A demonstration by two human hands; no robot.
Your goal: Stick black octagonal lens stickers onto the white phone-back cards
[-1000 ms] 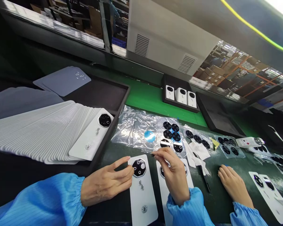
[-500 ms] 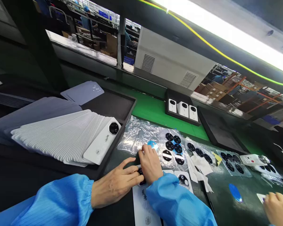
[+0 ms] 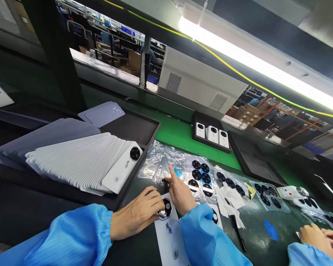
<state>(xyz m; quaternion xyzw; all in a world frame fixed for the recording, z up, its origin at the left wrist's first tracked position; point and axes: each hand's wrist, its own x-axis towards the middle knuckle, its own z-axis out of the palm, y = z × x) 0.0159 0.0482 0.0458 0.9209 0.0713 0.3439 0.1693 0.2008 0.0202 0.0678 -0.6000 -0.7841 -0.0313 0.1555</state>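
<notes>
A white phone-back-like panel (image 3: 170, 242) lies in front of me, with a black round camera plate (image 3: 167, 207) at its upper end. My left hand (image 3: 137, 212) rests at the left edge of that plate, fingers bent and close together, with a small silvery piece (image 3: 162, 213) by the fingertips. Just above the plate is my right hand (image 3: 181, 194), its index finger stretched out and the other fingers curled round a small dark thing (image 3: 165, 180). A second white panel (image 3: 218, 218) lies partly behind my right sleeve.
Fanned white panels (image 3: 80, 159) fill a black tray at left. Clear film with black discs (image 3: 196, 174) lies ahead, white cloths (image 3: 231, 197) and a black pen-like tool (image 3: 240, 234) to the right. Another tray (image 3: 212, 143) stands behind. A co-worker's hands (image 3: 316, 236) are at far right.
My right hand has lifted off the camera plate, its index finger now extended. My left fingers have drawn closer together. The co-worker's hand moved left, and a second hand shows.
</notes>
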